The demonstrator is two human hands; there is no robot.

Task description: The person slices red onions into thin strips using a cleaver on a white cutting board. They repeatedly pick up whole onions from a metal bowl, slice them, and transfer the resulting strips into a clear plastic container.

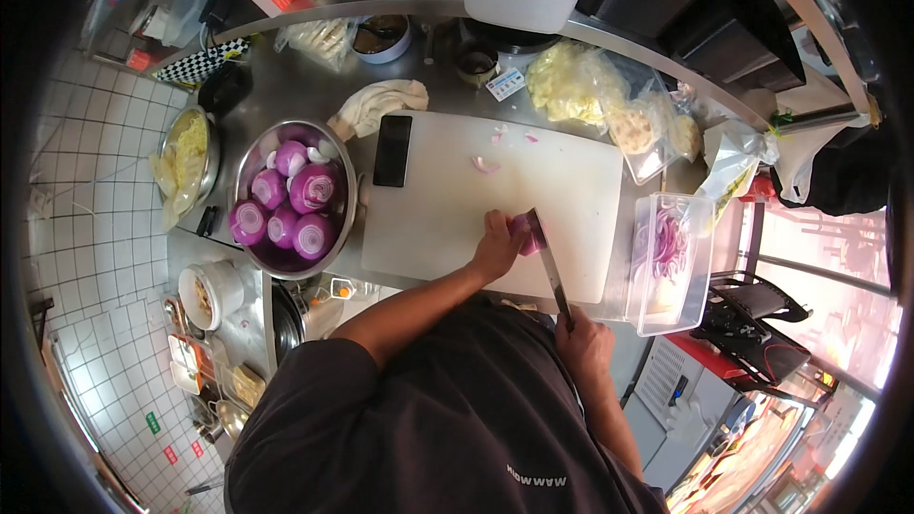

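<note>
My left hand (498, 246) presses a purple onion piece (527, 234) against the white cutting board (443, 228). In my right hand (585, 344) is the handle of a kitchen knife (549, 257), its blade standing on edge along the right side of the onion piece. Small onion scraps (485, 165) lie farther up the board, and a black smartphone (392, 151) rests at its upper left corner. Left of the board, a steel bowl (350, 228) holds several peeled purple onions (312, 237). To the right, a clear plastic container (703, 264) holds sliced onion (668, 243).
Behind the board lie a cream cloth (382, 106), a dark cup (477, 61) and a plastic bag of pale yellow shredded food (571, 86). Another bowl (207, 164) with yellowish leaves stands far left. A steel shelf edge (435, 8) crosses above the counter's back.
</note>
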